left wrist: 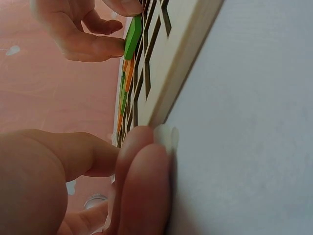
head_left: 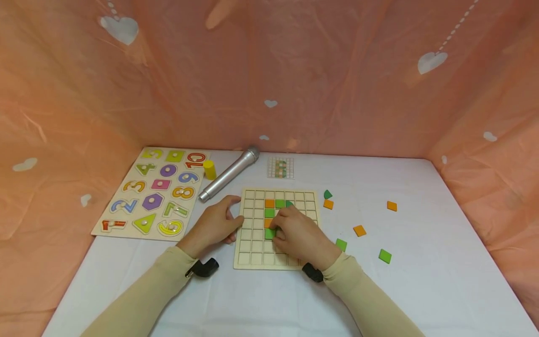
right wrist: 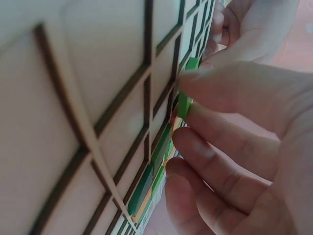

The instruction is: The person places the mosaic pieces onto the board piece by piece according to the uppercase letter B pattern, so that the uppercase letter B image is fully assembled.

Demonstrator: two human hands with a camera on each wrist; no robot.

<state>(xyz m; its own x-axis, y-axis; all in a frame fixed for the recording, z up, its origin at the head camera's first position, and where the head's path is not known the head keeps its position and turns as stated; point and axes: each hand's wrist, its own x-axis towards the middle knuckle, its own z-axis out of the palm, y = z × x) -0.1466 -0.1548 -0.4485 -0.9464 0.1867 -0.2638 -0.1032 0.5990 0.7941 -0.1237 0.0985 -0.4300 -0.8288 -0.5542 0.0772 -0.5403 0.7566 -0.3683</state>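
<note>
Currently: green tile (left wrist: 132, 38), pinched by its edges in the right hand (head_left: 301, 234), apparently to keep its underside free, at the near end of the tile column (head_left: 269, 213) on the grid board (head_left: 245, 245); left hand (head_left: 215, 221), loosely bent (nothing visibly gripped), rests against the board's left edge, seemingly steadying it.

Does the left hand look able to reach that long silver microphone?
Probably yes: the left hand is at the edge of the pale square wooden grid board, with nothing seen between hand and microphone.
</note>
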